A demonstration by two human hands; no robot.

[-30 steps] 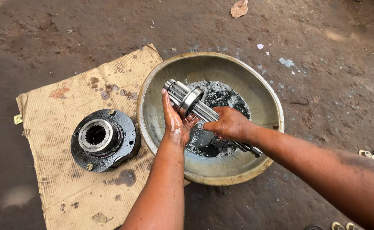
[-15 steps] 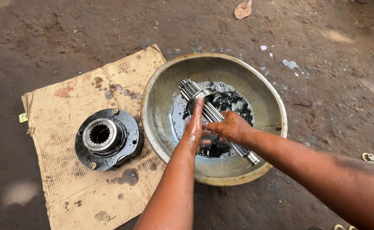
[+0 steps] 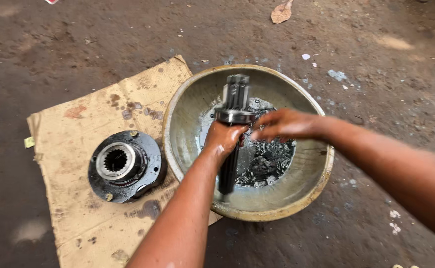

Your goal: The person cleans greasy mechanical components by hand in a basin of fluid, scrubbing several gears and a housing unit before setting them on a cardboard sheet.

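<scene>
Left hand gripping a splined steel shaft over an oily bowl.

The left hand (image 3: 222, 139) has its fingers clenched round the one ridged shaft (image 3: 233, 129), just under its collar; the right hand (image 3: 282, 124), fingers loose and blurred, hovers at 3 o'clock beside it. Below sits one dented round metal bowl (image 3: 187, 104) of dark liquid. At 9 o'clock, one black flanged hub (image 3: 124, 166) rests on stained cardboard (image 3: 73, 129).

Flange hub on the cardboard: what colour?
Black body with a silvery splined centre, the flange hub, seen in the head view.

The left hand (image 3: 222, 139) covers the middle of the splined shaft (image 3: 235, 94) above the basin (image 3: 277, 211). The right hand (image 3: 284, 124) is motion-blurred beside it.
</scene>
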